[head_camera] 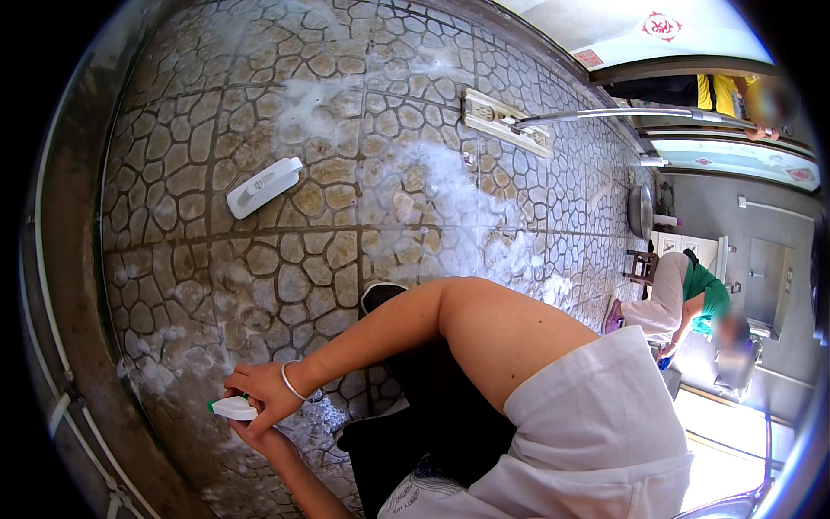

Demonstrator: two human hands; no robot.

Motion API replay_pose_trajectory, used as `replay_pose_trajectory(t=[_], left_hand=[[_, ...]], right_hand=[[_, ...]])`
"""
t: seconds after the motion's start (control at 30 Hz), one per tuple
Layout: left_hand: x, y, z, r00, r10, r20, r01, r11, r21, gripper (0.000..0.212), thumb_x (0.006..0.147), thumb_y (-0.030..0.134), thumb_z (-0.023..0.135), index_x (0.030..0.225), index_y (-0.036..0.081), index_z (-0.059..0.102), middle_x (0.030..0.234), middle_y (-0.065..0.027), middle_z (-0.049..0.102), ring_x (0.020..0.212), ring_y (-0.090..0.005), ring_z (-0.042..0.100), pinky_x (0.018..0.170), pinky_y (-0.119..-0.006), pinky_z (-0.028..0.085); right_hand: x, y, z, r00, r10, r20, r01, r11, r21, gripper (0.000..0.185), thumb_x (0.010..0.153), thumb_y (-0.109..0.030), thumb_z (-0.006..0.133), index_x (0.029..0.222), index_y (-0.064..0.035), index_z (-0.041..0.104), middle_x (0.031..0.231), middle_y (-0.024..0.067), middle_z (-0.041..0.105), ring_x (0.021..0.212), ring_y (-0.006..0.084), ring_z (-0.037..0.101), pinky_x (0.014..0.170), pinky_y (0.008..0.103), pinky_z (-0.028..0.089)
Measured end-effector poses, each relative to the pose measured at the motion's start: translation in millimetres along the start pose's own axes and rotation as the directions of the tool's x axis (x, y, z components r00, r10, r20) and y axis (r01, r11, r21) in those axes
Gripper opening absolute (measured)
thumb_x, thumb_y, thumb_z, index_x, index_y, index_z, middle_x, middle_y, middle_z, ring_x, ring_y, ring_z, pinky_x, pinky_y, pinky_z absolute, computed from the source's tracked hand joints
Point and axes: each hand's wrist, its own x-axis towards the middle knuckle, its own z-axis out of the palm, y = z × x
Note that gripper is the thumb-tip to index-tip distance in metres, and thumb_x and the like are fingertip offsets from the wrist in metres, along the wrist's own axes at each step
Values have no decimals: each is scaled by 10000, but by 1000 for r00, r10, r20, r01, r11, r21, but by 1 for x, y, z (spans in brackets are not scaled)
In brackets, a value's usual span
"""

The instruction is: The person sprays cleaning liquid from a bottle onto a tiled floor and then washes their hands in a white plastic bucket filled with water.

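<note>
A white trigger spray head with a green nozzle point(233, 408) is between my two hands, low over the wet floor near the wall. My right hand point(269, 394), with a pale bracelet at its wrist, closes around it from above. My left hand point(264, 440) holds it from the lower side, partly covered by the right. The rest of the sprayer is hidden behind my fingers. Further up the floor, a white plastic bottle point(264, 188) lies on its side, apart from both hands. White foam point(447, 188) spreads over the stone-patterned floor point(318, 259).
A wide push-broom head point(506, 123) rests on the floor; a person in yellow point(720, 93) holds its metal handle. A person in green point(707, 292) bends beside a small wooden stool point(642, 266) and a metal basin point(640, 211). White pipes point(52, 311) run along the left wall.
</note>
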Motion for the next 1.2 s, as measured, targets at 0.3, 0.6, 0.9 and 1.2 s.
replay_pose_trajectory(t=[0.3, 0.6, 0.9, 1.2], left_hand=[[3, -9, -11, 999, -42, -10, 42, 999, -22, 551, 907, 291, 501, 1339, -14, 351, 1296, -129, 444, 1181, -227, 456, 1010, -351, 350], [-2, -6, -7, 1000, -11, 4, 11, 1000, 27, 543, 917, 256, 507, 1345, -25, 327, 1288, -148, 441, 1162, -237, 470, 990, -358, 374], [-1, -2, -4, 997, -15, -70, 10, 997, -70, 468, 932, 209, 505, 1322, -14, 374, 1272, -129, 472, 1156, -219, 482, 993, -359, 376], [2, 49, -30, 999, -8, -49, -14, 903, -430, 350, 864, -2, 571, 1191, 15, 447, 1160, -129, 553, 1006, -231, 602, 919, -365, 458]], right_hand=[[2, -5, -2, 999, 26, 29, -27, 999, 32, 861, 639, -565, 720, 1194, 34, 447, 1130, 212, 496, 1028, 361, 542, 880, 363, 453], [-1, 0, 3, 1000, 18, -2, -18, 999, 32, 835, 640, -558, 712, 1177, 27, 456, 1121, 210, 499, 1018, 358, 545, 877, 368, 451], [4, 0, -5, 993, -82, 82, 77, 995, 66, 829, 660, -500, 751, 1237, 1, 429, 1137, 178, 493, 988, 317, 561, 836, 360, 470], [-4, 5, -30, 922, 110, 372, -117, 993, -3, 843, 675, -395, 802, 1307, -2, 404, 1208, 187, 517, 1111, 272, 524, 945, 363, 417]])
